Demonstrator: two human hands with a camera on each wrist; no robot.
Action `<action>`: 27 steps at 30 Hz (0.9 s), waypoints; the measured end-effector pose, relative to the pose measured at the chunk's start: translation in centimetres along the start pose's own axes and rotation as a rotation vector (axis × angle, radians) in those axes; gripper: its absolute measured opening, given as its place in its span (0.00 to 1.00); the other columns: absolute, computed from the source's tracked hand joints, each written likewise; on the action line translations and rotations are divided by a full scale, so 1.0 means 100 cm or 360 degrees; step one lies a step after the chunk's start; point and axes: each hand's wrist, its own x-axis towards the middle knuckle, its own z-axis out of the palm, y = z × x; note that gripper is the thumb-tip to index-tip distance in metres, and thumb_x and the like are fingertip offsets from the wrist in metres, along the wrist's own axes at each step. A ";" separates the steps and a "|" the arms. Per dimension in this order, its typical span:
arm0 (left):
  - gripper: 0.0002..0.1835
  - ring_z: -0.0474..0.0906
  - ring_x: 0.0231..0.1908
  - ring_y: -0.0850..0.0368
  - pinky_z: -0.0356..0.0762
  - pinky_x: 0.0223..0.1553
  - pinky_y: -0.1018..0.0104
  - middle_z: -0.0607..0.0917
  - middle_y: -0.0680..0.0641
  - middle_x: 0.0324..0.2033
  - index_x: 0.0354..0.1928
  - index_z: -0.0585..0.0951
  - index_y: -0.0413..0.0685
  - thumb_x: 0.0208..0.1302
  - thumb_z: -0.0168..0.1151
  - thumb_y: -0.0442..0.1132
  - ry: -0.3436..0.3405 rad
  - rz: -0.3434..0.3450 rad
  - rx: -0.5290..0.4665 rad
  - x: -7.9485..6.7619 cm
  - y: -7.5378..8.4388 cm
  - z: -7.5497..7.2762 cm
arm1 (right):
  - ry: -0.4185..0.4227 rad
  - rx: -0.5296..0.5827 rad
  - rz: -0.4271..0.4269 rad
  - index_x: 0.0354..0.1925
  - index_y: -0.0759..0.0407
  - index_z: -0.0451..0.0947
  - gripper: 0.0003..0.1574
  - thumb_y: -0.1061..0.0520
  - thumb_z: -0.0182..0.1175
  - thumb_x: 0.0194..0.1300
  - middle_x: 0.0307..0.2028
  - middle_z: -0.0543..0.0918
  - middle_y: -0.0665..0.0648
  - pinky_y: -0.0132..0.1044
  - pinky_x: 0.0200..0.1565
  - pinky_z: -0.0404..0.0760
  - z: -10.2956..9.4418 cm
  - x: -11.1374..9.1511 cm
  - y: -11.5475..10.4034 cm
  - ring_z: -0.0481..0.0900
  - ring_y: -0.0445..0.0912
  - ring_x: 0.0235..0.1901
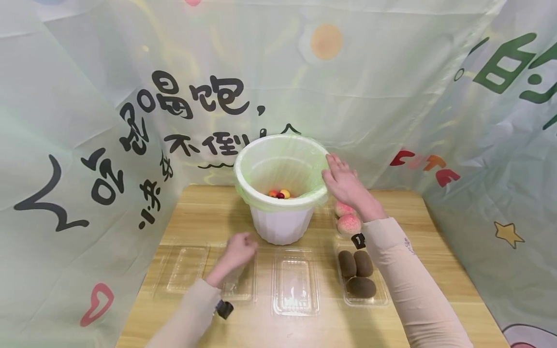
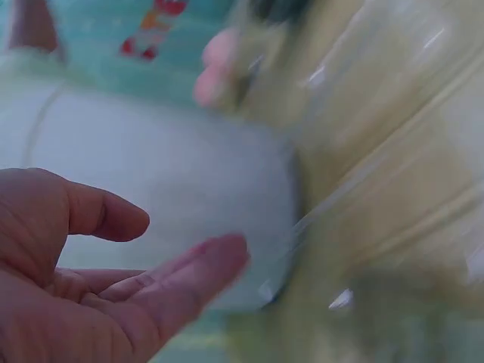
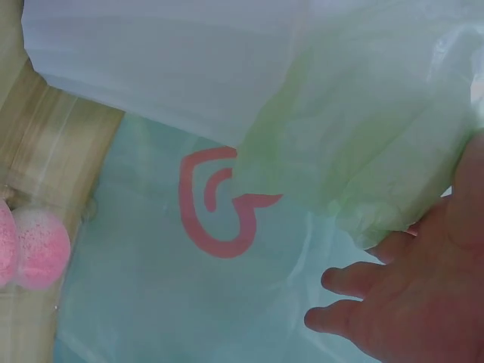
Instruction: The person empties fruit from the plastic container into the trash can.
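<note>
A white bucket lined with a thin green plastic bag stands at the back of the table. Small red and yellow fruits lie inside it. My right hand rests at the bucket's right rim, fingers extended along the bag's folded-over edge. In front of the bucket, my left hand hovers over a clear plastic box. The left wrist view, blurred, shows the left thumb and fingers apart with nothing between them, near the bucket's wall.
Two more clear boxes stand left and right of that one. Farther right, a box holds several brown kiwis. Behind it, pink peaches sit partly under the right arm. Printed cloth walls surround the wooden table.
</note>
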 end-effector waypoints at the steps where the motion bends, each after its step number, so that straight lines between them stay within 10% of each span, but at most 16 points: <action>1: 0.31 0.73 0.22 0.60 0.74 0.22 0.72 0.87 0.35 0.37 0.74 0.67 0.27 0.71 0.56 0.31 0.0066 0.0001 0.0004 0.003 0.004 -0.012 | 0.0002 0.0012 -0.0006 0.86 0.55 0.34 0.45 0.37 0.28 0.84 0.85 0.37 0.64 0.71 0.79 0.32 0.000 -0.001 0.001 0.35 0.69 0.83; 10: 0.24 0.87 0.47 0.42 0.86 0.46 0.54 0.89 0.37 0.51 0.70 0.78 0.43 0.77 0.53 0.41 0.0666 0.0250 0.0100 0.029 0.054 -0.099 | 0.0159 0.0129 -0.0054 0.85 0.62 0.41 0.48 0.33 0.29 0.85 0.85 0.43 0.65 0.61 0.83 0.41 0.002 -0.006 0.018 0.39 0.63 0.85; 17: 0.33 0.71 0.71 0.33 0.66 0.75 0.35 0.70 0.35 0.76 0.81 0.63 0.47 0.81 0.46 0.52 0.0588 0.0425 0.0332 0.049 0.093 -0.122 | 0.0308 0.0155 0.0009 0.82 0.68 0.50 0.47 0.35 0.30 0.85 0.83 0.50 0.71 0.63 0.82 0.46 0.005 -0.012 0.044 0.47 0.67 0.83; 27: 0.40 0.45 0.83 0.32 0.40 0.83 0.36 0.55 0.35 0.83 0.84 0.51 0.40 0.83 0.39 0.58 0.0373 0.0554 0.0763 0.080 0.121 -0.123 | 0.0317 0.0145 0.0131 0.79 0.73 0.55 0.43 0.41 0.36 0.85 0.79 0.56 0.77 0.66 0.80 0.52 0.019 -0.015 0.101 0.54 0.73 0.79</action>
